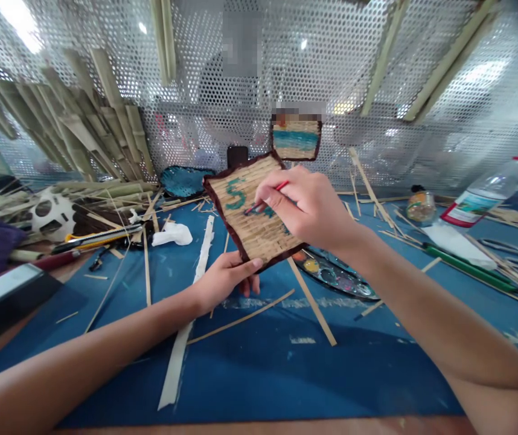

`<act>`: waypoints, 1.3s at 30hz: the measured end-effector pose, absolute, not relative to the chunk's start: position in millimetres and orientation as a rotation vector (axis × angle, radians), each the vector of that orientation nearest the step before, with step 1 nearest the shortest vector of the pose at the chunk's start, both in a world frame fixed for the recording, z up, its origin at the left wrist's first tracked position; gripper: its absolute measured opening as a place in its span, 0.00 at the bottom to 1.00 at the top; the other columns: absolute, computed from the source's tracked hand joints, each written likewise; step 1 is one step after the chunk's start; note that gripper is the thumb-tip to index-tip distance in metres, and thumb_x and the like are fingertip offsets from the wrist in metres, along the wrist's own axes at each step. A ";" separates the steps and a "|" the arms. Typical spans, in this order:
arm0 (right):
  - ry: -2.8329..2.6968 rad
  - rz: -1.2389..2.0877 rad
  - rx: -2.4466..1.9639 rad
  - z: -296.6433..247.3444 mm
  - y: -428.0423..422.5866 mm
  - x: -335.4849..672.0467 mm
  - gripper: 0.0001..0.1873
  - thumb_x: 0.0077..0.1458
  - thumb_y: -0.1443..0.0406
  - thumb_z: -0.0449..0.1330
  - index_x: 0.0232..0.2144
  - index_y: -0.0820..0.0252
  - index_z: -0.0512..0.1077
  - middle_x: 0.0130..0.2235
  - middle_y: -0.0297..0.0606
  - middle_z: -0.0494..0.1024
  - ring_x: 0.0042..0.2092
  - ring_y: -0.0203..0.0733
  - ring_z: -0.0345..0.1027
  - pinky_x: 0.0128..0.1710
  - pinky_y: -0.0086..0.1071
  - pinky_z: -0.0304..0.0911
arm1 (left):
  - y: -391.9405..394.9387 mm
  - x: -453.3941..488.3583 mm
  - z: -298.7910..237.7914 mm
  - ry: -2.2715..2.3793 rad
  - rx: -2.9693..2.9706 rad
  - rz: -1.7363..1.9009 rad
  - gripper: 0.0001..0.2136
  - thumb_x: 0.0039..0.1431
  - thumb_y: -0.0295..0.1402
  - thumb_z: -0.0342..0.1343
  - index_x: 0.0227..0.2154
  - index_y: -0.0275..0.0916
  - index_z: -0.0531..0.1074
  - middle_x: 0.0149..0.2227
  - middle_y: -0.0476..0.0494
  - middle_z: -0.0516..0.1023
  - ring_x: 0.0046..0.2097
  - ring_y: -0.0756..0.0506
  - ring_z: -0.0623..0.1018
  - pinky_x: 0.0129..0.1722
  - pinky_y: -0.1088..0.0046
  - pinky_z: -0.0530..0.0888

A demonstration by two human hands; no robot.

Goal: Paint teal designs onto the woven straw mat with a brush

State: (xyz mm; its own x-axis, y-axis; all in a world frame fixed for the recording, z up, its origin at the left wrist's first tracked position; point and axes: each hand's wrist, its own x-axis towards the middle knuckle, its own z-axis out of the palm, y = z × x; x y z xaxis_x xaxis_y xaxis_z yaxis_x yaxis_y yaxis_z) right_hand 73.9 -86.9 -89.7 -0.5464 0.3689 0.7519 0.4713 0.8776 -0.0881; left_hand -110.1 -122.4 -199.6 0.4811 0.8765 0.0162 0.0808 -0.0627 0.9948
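My left hand [227, 275] grips the lower edge of a small woven straw mat [252, 226] with a dark red border, holding it tilted up above the blue table. A teal letter "S" is painted on its upper left. My right hand [306, 208] is closed in a pinch on a thin red-handled paintbrush [268, 198], whose tip touches the mat just right of the letter. A paint palette [335, 275] with coloured wells lies on the table under my right wrist.
Loose straw strips litter the blue mat [259, 362]. A yellow-and-black utility knife [98, 237], a white tape dispenser [53, 212] and bamboo slats lie left. A plastic bottle [489, 190], a small jar [421, 206] and a green tool [467, 266] lie right. A perforated metal screen [259, 90] stands behind.
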 end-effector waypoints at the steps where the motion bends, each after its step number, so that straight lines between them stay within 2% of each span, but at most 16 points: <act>1: -2.205 -0.210 -0.589 -91.0 -86.4 73.8 0.15 0.65 0.64 0.50 0.31 0.62 0.73 0.31 0.37 0.78 0.34 0.39 0.70 0.41 0.36 0.59 | -122.6 -110.1 -199.3 0.877 1.511 0.809 0.16 0.62 0.41 0.52 0.23 0.35 0.70 0.22 0.45 0.77 0.21 0.53 0.71 0.23 0.77 0.67; 5: -2.138 -0.336 -0.579 -95.9 -84.9 73.1 0.12 0.64 0.64 0.51 0.31 0.60 0.72 0.30 0.37 0.77 0.35 0.42 0.69 0.45 0.40 0.57 | -122.8 -110.1 -197.5 0.886 1.545 0.798 0.18 0.62 0.41 0.52 0.21 0.34 0.70 0.21 0.45 0.76 0.20 0.53 0.71 0.23 0.77 0.67; 18: -2.095 -0.122 -0.574 -103.8 -78.4 69.6 0.16 0.67 0.63 0.48 0.32 0.60 0.73 0.33 0.36 0.79 0.38 0.38 0.71 0.44 0.35 0.59 | -123.1 -110.0 -199.6 0.901 1.515 0.850 0.16 0.61 0.40 0.53 0.22 0.35 0.69 0.22 0.45 0.77 0.20 0.53 0.70 0.22 0.77 0.67; 25: -1.967 -0.184 -0.584 -102.8 -78.4 72.2 0.16 0.67 0.63 0.48 0.32 0.60 0.73 0.32 0.37 0.79 0.37 0.39 0.71 0.45 0.37 0.59 | -124.1 -112.3 -202.2 0.920 1.569 0.902 0.17 0.62 0.41 0.52 0.22 0.35 0.69 0.22 0.45 0.76 0.21 0.52 0.71 0.24 0.77 0.68; 31: -2.127 -0.211 -0.464 -99.0 -84.6 70.0 0.12 0.66 0.62 0.50 0.37 0.59 0.73 0.37 0.36 0.79 0.40 0.39 0.71 0.48 0.37 0.58 | -128.2 -112.2 -202.0 1.098 1.712 1.030 0.20 0.65 0.42 0.49 0.21 0.35 0.70 0.21 0.47 0.73 0.22 0.52 0.70 0.24 0.77 0.66; 39: -2.092 -0.156 -0.519 -102.4 -87.6 66.0 0.13 0.67 0.61 0.49 0.37 0.57 0.73 0.37 0.36 0.79 0.40 0.40 0.71 0.47 0.37 0.60 | -133.1 -112.1 -200.5 1.163 1.715 1.143 0.20 0.65 0.43 0.49 0.21 0.36 0.70 0.21 0.50 0.72 0.22 0.52 0.69 0.24 0.77 0.66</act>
